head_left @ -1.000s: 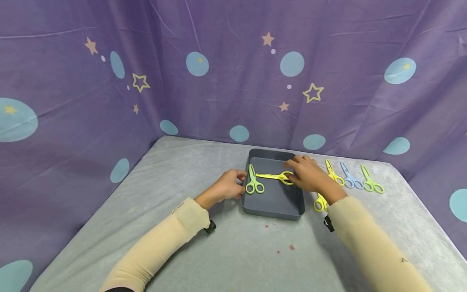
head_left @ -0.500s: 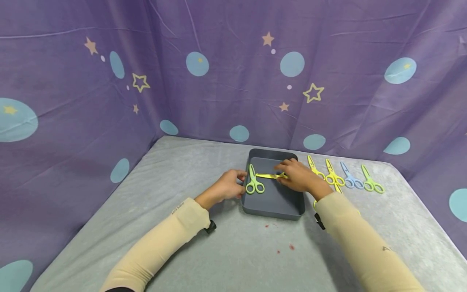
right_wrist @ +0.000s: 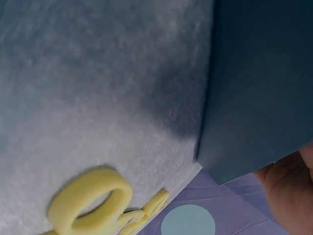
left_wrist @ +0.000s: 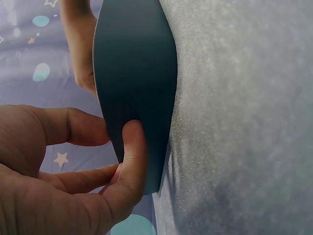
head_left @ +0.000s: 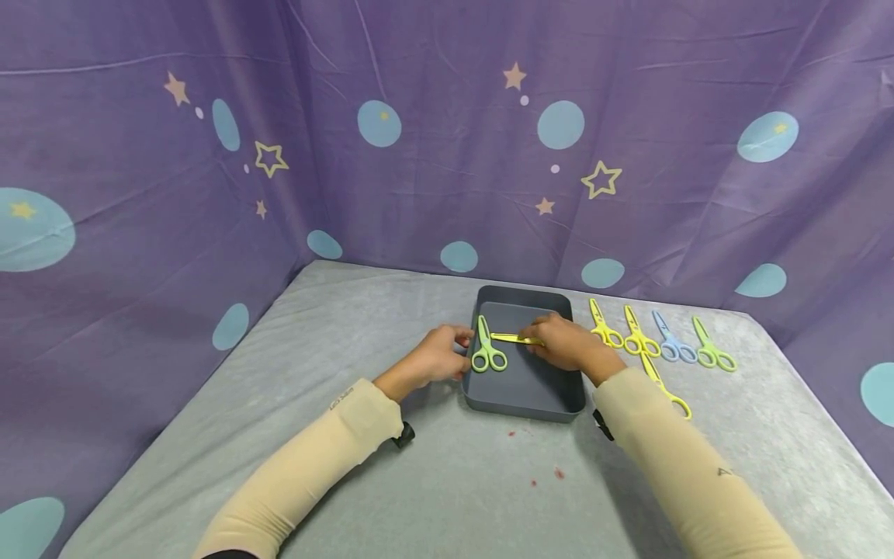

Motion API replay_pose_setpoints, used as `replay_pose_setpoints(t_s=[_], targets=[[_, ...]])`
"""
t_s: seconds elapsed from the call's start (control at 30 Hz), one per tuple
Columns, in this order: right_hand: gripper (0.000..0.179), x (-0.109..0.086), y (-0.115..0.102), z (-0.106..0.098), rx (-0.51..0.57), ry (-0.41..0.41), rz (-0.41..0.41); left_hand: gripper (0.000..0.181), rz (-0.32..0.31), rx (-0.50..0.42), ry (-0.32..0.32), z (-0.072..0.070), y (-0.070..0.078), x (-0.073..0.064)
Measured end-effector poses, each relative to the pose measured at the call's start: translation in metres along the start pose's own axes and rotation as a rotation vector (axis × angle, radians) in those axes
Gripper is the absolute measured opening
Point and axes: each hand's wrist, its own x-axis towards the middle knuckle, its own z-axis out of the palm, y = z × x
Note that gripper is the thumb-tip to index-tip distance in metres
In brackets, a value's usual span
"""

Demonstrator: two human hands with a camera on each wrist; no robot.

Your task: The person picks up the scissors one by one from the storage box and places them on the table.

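Note:
A dark grey tray (head_left: 524, 407) lies on the cloth-covered table. At its left wall my left hand (head_left: 440, 353) pinches the rim; the left wrist view shows one finger along the outer wall (left_wrist: 134, 83). Inside, close to that wall, lies a pair of green scissors (head_left: 488, 353), handles toward me. A pair of yellow scissors (head_left: 504, 338) lies crosswise in the tray, blades pointing left. My right hand (head_left: 562, 341) reaches over the right wall and pinches these yellow scissors near the pivot, hiding their handles. The right wrist view catches only part of this hand (right_wrist: 288, 191).
Right of the tray lie two upright yellow scissors (head_left: 606, 332), blue scissors (head_left: 674, 347) and green scissors (head_left: 714, 355) in a row. Another yellow pair (head_left: 676, 401) lies slanted nearer me, by my right sleeve (head_left: 670, 442). A purple curtain (head_left: 447, 155) hangs behind the table.
My right hand has moved left and lower into the tray, from the yellow scissors' handles toward their pivot. The left hand, tray and scissors have stayed in place.

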Motion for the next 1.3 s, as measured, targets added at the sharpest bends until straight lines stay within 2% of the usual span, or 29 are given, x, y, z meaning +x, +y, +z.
replay_pose_setpoints(t_s=[0.1, 0.33, 0.53, 0.67, 0.97, 1.17, 1.3], targets=[[0.026, 0.001, 0.000, 0.002, -0.003, -0.005, -0.002, 0.066, 0.002, 0.002, -0.001, 0.000, 0.000, 0.000], [0.031, 0.001, -0.003, 0.003, 0.000, -0.043, 0.077, 0.065, 0.007, 0.003, 0.004, 0.001, -0.001, 0.001], [0.028, 0.005, -0.011, 0.000, -0.007, -0.027, 0.047, 0.065, 0.005, 0.007, 0.008, 0.001, -0.002, 0.001], [0.027, 0.008, -0.018, -0.002, 0.009, -0.043, 0.064, 0.065, 0.007, 0.016, 0.009, 0.001, -0.001, 0.001], [0.015, 0.011, -0.027, -0.008, 0.058, -0.101, 0.124, 0.066, 0.019, 0.019, 0.010, 0.001, -0.002, 0.001], [0.026, 0.003, -0.022, -0.010, 0.105, -0.052, 0.073, 0.066, 0.022, 0.007, 0.005, 0.001, -0.003, 0.002], [0.032, 0.000, -0.018, -0.010, 0.134, -0.060, 0.056, 0.066, 0.019, 0.006, -0.002, 0.000, -0.003, 0.001]])
